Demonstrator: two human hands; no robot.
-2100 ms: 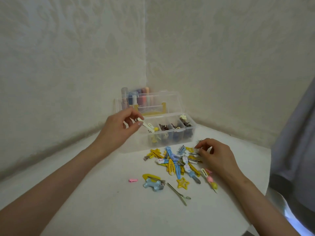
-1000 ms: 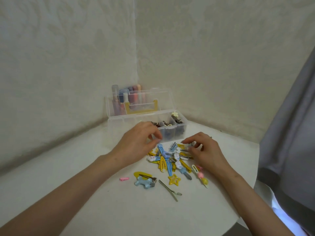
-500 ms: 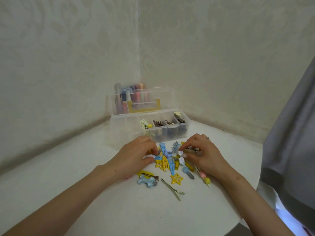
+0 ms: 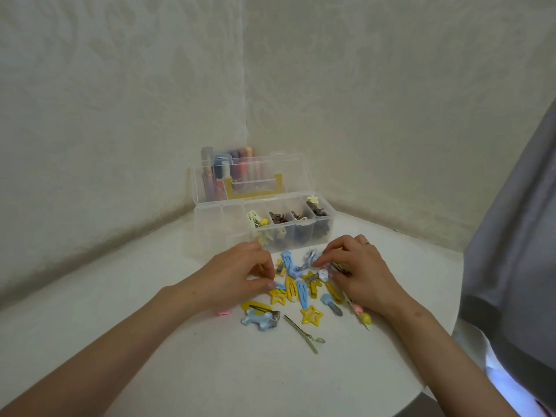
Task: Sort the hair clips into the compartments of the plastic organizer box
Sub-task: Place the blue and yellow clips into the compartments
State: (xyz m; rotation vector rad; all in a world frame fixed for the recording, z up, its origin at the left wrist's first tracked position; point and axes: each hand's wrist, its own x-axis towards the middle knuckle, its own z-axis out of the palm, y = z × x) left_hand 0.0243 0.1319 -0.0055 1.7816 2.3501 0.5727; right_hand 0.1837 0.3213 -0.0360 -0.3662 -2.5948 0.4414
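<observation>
A clear plastic organizer box (image 4: 210, 233) stands open in the table's corner, its lid (image 4: 255, 164) upright. One compartment holds cream and yellow clips (image 4: 255, 222); those to its right hold brown clips (image 4: 278, 218). A pile of blue and yellow hair clips (image 4: 296, 288) lies in front of the box. My left hand (image 4: 237, 278) rests on the pile's left edge, fingers curled, pinching a clip between thumb and fingertips. On the right side of the pile, my right hand (image 4: 361, 269) pinches a dark metal clip (image 4: 340, 267).
Loose clips lie nearer me: a yellow star (image 4: 311, 316), a blue bear clip (image 4: 258, 319), a small pink one (image 4: 223, 312) and a long thin one (image 4: 304, 331). Coloured tubes (image 4: 225, 170) stand behind the lid. Grey cloth (image 4: 511, 236) hangs at the right, past the table's round edge.
My left hand left a cream clip in the box and came down to the pile's left edge. My right hand stayed at the pile and took hold of a dark clip.
</observation>
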